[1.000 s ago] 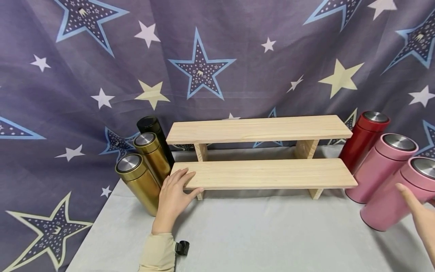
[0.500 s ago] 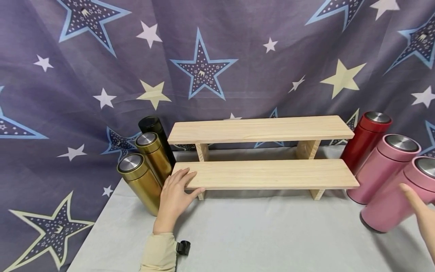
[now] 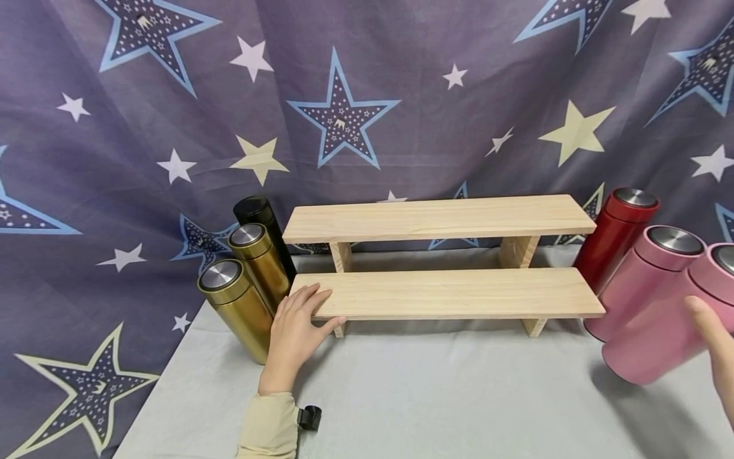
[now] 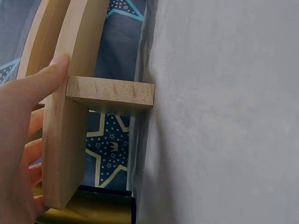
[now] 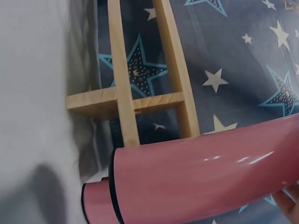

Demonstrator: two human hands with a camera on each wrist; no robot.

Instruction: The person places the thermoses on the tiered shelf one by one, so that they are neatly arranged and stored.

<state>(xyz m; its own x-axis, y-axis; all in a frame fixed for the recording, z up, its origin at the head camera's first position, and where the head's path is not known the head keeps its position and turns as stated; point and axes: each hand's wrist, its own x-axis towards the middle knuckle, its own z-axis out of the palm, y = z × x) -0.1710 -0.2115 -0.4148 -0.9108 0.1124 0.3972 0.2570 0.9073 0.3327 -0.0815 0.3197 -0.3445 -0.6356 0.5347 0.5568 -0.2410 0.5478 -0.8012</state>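
My left hand (image 3: 294, 338) rests on the left end of the lower board (image 3: 453, 293) of a two-tier wooden shelf. Its fingers lie relaxed on top, and the thumb touches the front edge (image 4: 63, 135). At the far right, my right hand (image 3: 719, 350) grips a pink thermos (image 3: 659, 335), cut off by the frame edge. That thermos is tilted and lifted, its shadow on the cloth below. In the right wrist view the pink thermos (image 5: 201, 175) stretches across the picture, with only a few fingers (image 5: 285, 205) in sight.
A second pink thermos (image 3: 648, 274) and a red one (image 3: 610, 239) stand right of the shelf. Left of it are two gold thermoses (image 3: 237, 319) and a black one (image 3: 264, 217). The upper board (image 3: 436, 218) sits behind. A star-patterned curtain (image 3: 401, 83) hangs at the back.
My right hand has raised the front pink thermos off the cloth and tipped it further, its lid moving up and right. My left hand stays where it was.
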